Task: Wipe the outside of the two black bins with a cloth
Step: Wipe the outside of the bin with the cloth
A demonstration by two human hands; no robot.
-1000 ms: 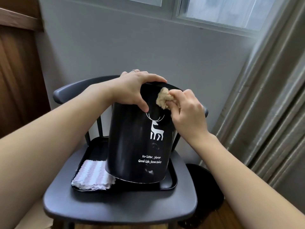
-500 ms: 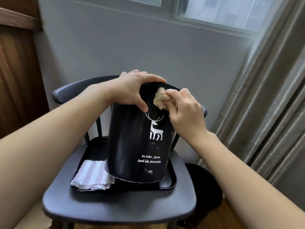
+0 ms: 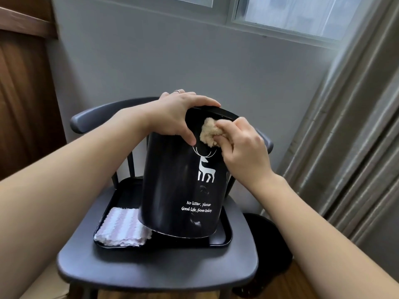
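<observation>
R hand (image 3: 244, 154) pinches cloth (image 3: 209, 133) vs bin (image 3: 172, 186)

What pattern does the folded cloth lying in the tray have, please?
White and pale pink wavy stripes on the folded cloth, seen in the head view.

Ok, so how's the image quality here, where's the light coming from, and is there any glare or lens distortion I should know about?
Head view: soft daylight enters from the window at the top right; the black bin shows faint sheen and pale smudges but no harsh glare, and its white print stays readable. The wide-angle lens stretches both forearms at the lower corners. The left hand, right hand and tan cloth look slightly soft.
</observation>
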